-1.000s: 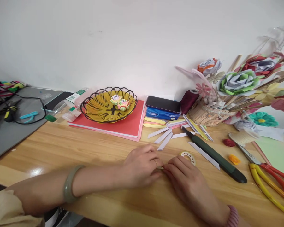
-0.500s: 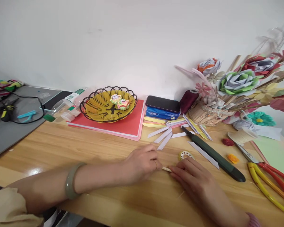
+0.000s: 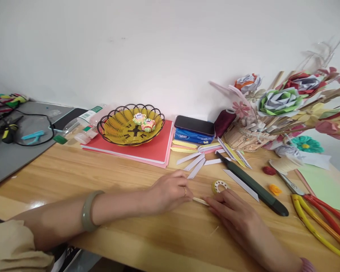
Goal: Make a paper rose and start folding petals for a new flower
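Observation:
Between my two hands, low over the table, runs a narrow pale strip (image 3: pixel 200 201), seemingly folded paper. My left hand (image 3: pixel 170 192) pinches its left end; a ring and a green bangle show on that arm. The fingers of my right hand (image 3: pixel 234 211) close on the other end, and its far tip is hidden under them. Just behind my right hand lies a tape roll (image 3: pixel 218 186) with a holed core, partly covered by the fingers. Folded white paper strips (image 3: pixel 197 168) lie beyond my left hand. One long white strip (image 3: pixel 240 184) rests beside a dark green craft knife (image 3: pixel 257 189).
A yellow woven basket (image 3: pixel 113 130) with two paper flowers stands on red paper (image 3: pixel 155 151). Behind the strips, a phone (image 3: pixel 194 124) lies on a blue tissue pack (image 3: pixel 191 136). Scissors (image 3: pixel 299 204), a thread spool (image 3: pixel 286 163) and a paper-flower arrangement (image 3: pixel 280 102) occupy the right.
My hands have drawn slightly apart, so more of the pale strip shows between them. The camera view has shifted a little; the other objects look unmoved.

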A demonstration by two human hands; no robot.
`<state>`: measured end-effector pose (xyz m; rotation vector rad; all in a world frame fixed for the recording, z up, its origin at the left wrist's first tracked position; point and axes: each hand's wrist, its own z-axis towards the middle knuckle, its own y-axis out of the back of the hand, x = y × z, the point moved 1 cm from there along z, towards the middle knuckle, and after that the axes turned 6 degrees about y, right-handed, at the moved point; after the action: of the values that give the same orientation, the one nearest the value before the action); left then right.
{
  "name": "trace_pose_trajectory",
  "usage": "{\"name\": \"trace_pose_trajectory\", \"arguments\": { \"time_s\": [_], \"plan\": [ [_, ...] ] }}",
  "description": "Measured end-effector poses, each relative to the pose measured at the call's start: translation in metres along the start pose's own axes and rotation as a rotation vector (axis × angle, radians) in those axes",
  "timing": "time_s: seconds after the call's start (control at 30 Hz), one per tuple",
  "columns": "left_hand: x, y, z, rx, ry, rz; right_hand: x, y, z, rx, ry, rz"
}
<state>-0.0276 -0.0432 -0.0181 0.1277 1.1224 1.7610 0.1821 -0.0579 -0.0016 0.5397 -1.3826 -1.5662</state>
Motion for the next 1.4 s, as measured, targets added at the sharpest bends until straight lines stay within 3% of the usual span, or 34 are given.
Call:
{"name": "trace_pose_trajectory", "arguments": {
  "time_s": [0.17, 0.37, 0.53, 0.8, 1.07, 1.4],
  "plan": [
    [0.002, 0.009, -0.011, 0.037, 0.097, 0.036, 0.005, 0.001, -0.002, -0.048, 0.032, -0.105],
    [-0.006, 0.018, -0.024, 0.030, 0.236, 0.278, 0.014, -0.003, -0.001, -0.111, -0.001, -0.265],
    [-0.014, 0.014, -0.021, 0.027, 0.220, 0.460, 0.026, -0.008, -0.003, -0.166, -0.138, -0.457],
    [-0.020, 0.010, -0.019, -0.057, 0.093, 0.620, 0.041, -0.019, -0.006, -0.112, -0.074, -0.800],
    [-0.022, 0.010, -0.016, -0.093, 0.013, 0.667, 0.046, -0.020, -0.003, -0.037, -0.133, -0.786],
    [-0.017, 0.005, -0.021, -0.059, -0.014, 0.674, 0.051, -0.030, -0.002, -0.061, -0.239, -0.785]
  ]
}}
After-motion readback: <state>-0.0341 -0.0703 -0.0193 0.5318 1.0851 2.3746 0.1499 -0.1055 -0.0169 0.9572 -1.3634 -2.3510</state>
